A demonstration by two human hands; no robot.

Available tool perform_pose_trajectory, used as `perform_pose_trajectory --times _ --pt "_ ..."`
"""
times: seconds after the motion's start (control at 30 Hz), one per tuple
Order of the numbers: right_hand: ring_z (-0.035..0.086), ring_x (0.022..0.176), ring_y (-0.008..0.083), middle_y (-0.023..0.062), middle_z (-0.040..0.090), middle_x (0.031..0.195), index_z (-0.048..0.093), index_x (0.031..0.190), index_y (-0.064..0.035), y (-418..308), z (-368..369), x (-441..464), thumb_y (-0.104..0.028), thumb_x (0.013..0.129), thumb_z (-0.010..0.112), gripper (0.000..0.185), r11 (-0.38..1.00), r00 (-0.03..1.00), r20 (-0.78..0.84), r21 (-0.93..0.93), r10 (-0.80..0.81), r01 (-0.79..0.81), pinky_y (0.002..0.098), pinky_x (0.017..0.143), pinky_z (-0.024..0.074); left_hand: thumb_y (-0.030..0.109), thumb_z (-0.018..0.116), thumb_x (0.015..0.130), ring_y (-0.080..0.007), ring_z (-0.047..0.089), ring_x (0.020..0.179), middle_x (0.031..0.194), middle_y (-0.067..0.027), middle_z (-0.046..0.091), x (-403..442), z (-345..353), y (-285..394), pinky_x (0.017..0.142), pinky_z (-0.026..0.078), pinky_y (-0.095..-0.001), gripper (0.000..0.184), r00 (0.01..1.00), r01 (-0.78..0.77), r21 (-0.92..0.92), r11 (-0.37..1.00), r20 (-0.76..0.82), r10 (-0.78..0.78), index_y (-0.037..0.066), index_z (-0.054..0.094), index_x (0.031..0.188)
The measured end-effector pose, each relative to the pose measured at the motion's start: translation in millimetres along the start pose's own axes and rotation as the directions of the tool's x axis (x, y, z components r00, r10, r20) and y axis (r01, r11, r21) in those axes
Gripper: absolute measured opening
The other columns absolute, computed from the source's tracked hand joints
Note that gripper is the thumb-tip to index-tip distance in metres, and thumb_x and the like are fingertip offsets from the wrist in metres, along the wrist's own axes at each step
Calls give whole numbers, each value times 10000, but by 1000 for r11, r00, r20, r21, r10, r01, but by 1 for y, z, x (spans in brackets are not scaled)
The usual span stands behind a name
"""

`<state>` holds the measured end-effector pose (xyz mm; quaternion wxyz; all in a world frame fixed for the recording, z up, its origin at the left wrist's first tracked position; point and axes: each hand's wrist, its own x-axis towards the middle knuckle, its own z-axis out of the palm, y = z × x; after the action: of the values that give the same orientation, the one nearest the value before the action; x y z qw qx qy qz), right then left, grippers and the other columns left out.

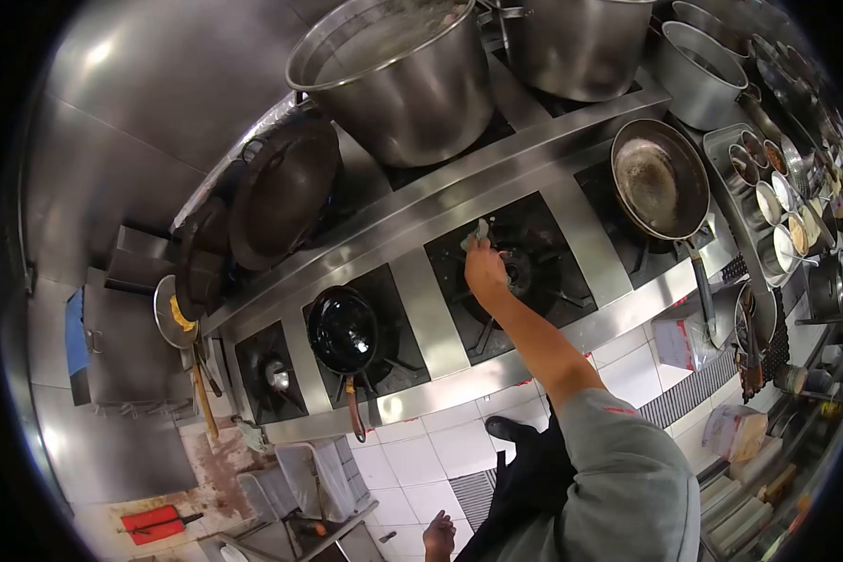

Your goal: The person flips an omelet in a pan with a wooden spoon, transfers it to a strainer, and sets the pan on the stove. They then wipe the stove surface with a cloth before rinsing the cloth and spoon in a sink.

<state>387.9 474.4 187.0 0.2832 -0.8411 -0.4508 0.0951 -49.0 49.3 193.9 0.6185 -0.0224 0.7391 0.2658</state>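
My right hand [484, 270] reaches over the burner [513, 272] in the middle of the steel stove [431, 323]. Its fingers are pinched on a small greyish-green cloth [478, 232], which touches the dark burner plate near some small pale crumbs. Low in the view, my left hand [439, 536] hangs away from the stove beside the black apron [525, 487]. Its fingers look loosely bent and slightly apart, holding nothing that shows. A black wok [343, 323] rests on the burner to the left, its wooden handle towards the front edge.
Two large steel pots [412, 103] [576, 47] stand at the back. A worn frying pan [651, 178] is on the right burner, its handle past the front edge. Dark woks [286, 192] lean at back left. Seasoning containers [768, 201] sit at right.
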Motion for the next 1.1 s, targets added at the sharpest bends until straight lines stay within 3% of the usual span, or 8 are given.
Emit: perform_pose_trajectory --times 0.1,0.23,0.3,0.37,0.47,0.6,0.8,1.1 --pt "633 771 314 189 596 921 593 956 -35 4 11 1 -51 776 513 197 988 982 178 -154 62 -35 371 652 534 110 452 834 -143 476 634 868 -91 507 -6 9 -5 534 394 -262 485 1000 -3 107 994 -24 5 -50 338 1277" --pt "630 823 315 199 606 961 615 866 -1 17 -21 -11 -97 802 491 169 974 883 434 -204 178 -96 360 694 528 106 468 828 -145 485 663 868 -83 517 -9 19 -12 554 399 -269 466 1000 -13 -66 998 1 13 -46 373 1259" --pt "605 903 324 204 592 1020 610 915 13 16 -57 -27 -124 797 508 208 978 919 335 -100 205 -182 363 786 495 91 469 821 -143 483 669 870 -76 517 -9 21 -9 568 400 -272 467 1000 -5 -66 998 -6 5 -42 375 1258" --pt "584 927 375 256 572 1004 506 1100 31 49 -60 -46 -96 794 502 331 998 967 251 -24 -47 55 396 775 496 64 456 800 -136 475 665 863 -68 505 -5 18 -11 578 400 -269 493 998 -58 -185 981 15 62 -46 353 1270" --pt "581 921 383 235 569 1010 471 1126 39 33 -115 -67 -62 760 518 382 972 995 96 233 -39 16 385 797 484 51 456 789 -133 469 658 859 -63 495 -4 15 -11 581 400 -268 511 997 -12 -263 965 75 33 -55 337 1274" --pt "559 968 376 210 550 1057 493 1087 47 10 -112 -54 -68 758 524 350 932 976 174 359 -129 59 373 807 475 56 487 791 -138 487 637 804 -56 516 -7 30 -5 551 410 -252 457 999 -20 -298 954 28 30 -54 402 1226" --pt "547 931 361 198 558 1038 564 1033 9 5 -15 -11 -68 774 514 275 989 994 46 108 -104 99 386 810 460 83 516 816 -129 493 630 810 -52 526 -8 37 1 546 417 -243 379 999 -51 -217 975 8 54 -46 461 1169" --pt "496 1047 317 145 538 1120 597 1016 9 13 -7 3 -150 839 508 254 971 849 491 -216 198 -102 388 843 451 110 519 841 -120 488 630 757 -25 529 -7 27 -15 543 412 -243 299 998 -30 -341 939 49 50 -14 508 1113"
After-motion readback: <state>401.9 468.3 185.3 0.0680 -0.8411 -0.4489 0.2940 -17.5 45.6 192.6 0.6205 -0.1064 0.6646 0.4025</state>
